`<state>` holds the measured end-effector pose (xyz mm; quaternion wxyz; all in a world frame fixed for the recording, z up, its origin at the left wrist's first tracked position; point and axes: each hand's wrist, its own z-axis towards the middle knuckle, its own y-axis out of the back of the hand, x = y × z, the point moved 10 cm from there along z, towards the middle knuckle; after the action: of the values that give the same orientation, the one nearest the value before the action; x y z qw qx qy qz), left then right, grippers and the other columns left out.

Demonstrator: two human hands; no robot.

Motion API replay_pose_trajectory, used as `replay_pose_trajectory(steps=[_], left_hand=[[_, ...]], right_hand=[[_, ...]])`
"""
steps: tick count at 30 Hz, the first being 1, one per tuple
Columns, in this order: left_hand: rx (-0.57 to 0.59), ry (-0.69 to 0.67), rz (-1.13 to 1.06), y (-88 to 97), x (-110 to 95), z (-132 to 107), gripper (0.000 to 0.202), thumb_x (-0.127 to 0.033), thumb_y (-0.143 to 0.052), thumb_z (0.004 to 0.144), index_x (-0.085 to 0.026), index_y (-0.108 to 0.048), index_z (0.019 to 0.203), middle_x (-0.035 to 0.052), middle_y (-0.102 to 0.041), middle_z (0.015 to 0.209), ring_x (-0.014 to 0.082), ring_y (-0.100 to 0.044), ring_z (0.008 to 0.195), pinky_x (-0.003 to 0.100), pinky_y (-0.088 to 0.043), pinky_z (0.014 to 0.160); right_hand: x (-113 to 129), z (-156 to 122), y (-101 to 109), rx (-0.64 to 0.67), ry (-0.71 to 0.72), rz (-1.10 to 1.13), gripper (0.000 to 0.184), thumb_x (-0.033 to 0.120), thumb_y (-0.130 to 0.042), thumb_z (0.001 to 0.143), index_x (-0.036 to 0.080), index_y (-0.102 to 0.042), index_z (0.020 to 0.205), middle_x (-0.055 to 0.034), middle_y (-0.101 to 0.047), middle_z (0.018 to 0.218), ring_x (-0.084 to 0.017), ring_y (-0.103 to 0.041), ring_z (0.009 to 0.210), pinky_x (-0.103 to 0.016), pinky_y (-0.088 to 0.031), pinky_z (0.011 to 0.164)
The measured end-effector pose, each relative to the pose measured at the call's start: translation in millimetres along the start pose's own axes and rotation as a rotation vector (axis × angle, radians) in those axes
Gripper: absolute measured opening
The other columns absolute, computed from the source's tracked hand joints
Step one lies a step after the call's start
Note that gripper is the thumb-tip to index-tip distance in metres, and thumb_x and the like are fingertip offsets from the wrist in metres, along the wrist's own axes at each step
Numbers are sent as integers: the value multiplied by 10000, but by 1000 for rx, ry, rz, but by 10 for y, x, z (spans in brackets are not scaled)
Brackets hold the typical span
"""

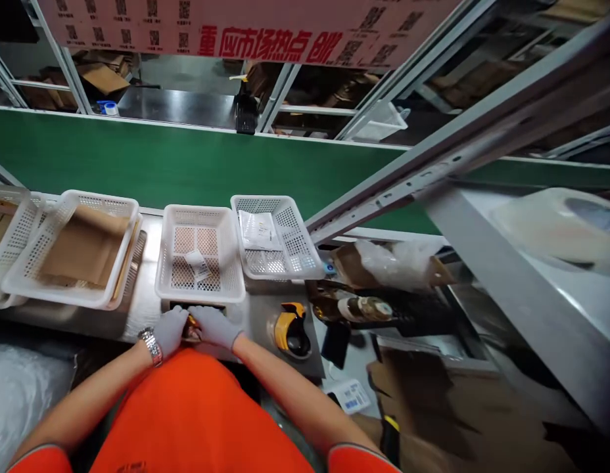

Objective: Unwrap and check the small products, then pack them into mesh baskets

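right now a small orange and brown thing [191,326] sits at the near edge of the metal table [258,315], just in front of the middle basket [200,261]. both hands wear grey gloves. the left hand [169,330] and the right hand [213,326] meet on the small thing and grasp it from both sides. what it is, i cannot tell. the middle basket holds a little paper tag [197,264]. just right of that basket is another basket [278,236] with a white bag [258,230] inside. left of the middle basket is a basket with cardboard [83,246]. a yellow and black scanner [291,328] lies near the right hand. behind the baskets runs a green belt [152,161].
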<state>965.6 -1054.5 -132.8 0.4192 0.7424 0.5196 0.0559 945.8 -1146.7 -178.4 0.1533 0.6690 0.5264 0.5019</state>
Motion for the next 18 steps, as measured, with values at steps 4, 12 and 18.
replay_pose_trajectory(steps=[4, 12, 18], left_hand=[[-35, -8, -60, 40, 27, 56, 545, 21, -577, 1024, -132, -701, 1532, 211, -750, 1502, 325, -794, 1351, 423, -631, 1171], [-539, -74, -359, 134, 616, -303, 418, -160, -568, 1116, -194, -719, 1505, 159, -776, 1528, 275, -737, 1443, 419, -569, 1307], [-441, 130, -424, -334, 948, -313, 645, -402, -594, 1122, -80, -606, 1681, 273, -660, 1715, 367, -691, 1556, 541, -534, 1357]], right_hand=[[20, 224, -81, 52, -44, 86, 401, 91, -791, 926, 155, -838, 1319, -134, -890, 1177, -295, -816, 1011, -364, -598, 882], [65, -429, 467, -46, 225, 331, 599, 220, -707, 1010, 218, -712, 1608, -158, -757, 1639, -329, -707, 1512, -509, -546, 1321], [-920, -864, 502, -645, 9, 678, 436, 513, -806, 992, 248, -815, 1337, -166, -850, 1356, -330, -810, 1279, -546, -651, 1188]])
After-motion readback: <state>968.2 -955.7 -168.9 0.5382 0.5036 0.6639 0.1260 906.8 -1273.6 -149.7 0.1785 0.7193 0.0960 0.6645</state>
